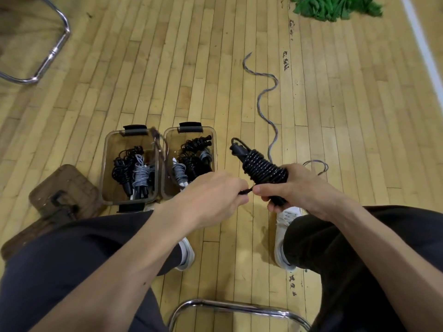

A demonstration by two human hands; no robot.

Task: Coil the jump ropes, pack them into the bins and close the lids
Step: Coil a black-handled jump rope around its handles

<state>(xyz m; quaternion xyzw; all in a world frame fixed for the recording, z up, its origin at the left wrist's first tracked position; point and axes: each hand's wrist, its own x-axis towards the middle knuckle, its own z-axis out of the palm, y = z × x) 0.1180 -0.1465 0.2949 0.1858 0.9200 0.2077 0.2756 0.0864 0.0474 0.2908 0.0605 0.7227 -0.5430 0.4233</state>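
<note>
The right hand point(299, 188) has its fingers curled round the lower end of a black jump rope point(261, 167). The glossy cord is wound in tight turns round its handles into a thick bundle that slants up and away from the palm. The left hand point(211, 195) pinches the loose tail of that cord point(245, 190) between thumb and fingertips, just beside the right thumb.

Ahead of the left hand two clear plastic bins stand side by side on the wooden plank floor point(167, 68), both open, with black latches at their ends. The left bin point(104, 164) and the right bin point(215, 149) each hold coiled black and grey ropes. A brownish translucent lid point(64, 188) lies on the floor to the left of the left hand.

Beyond the right hand an uncoiled grey jump rope point(266, 92) snakes in loose waves across the planks. A green stringy heap point(335, 7) lies far beyond it.
</note>
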